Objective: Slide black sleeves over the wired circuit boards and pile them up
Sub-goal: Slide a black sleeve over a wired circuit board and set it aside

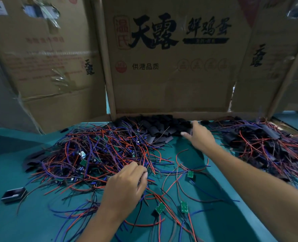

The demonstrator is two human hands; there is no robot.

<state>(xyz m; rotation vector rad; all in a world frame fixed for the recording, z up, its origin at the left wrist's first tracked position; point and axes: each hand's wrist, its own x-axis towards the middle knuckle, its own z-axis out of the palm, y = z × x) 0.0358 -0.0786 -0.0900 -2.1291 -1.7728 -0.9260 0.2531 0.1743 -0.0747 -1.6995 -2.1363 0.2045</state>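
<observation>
Notably, left hand point(125, 187): it rested at the near edge of the big tangle, its grip curled down into the red and blue wires; what it pinched, if anything, I cannot tell.
Right hand point(199, 134): it reached to the far middle of the table, fingers bent at the right end of the sleeve heap, the thumb spread toward the left; blur hid whether the grip had closed on a sleeve.
Black sleeves point(155, 127): a loose heap lay along the far edge, against the foot of the cardboard box point(171, 70).
Unsleeved wired circuit boards point(85, 154): a broad tangle covered the left middle of the green table point(219, 220).
Stray boards: three green ones point(190, 174), point(160, 208), point(184, 206) lay apart near the front.
Sleeved pile point(260, 144): it lay at the right edge.
Small black open box point(14, 194): near the left edge.
</observation>
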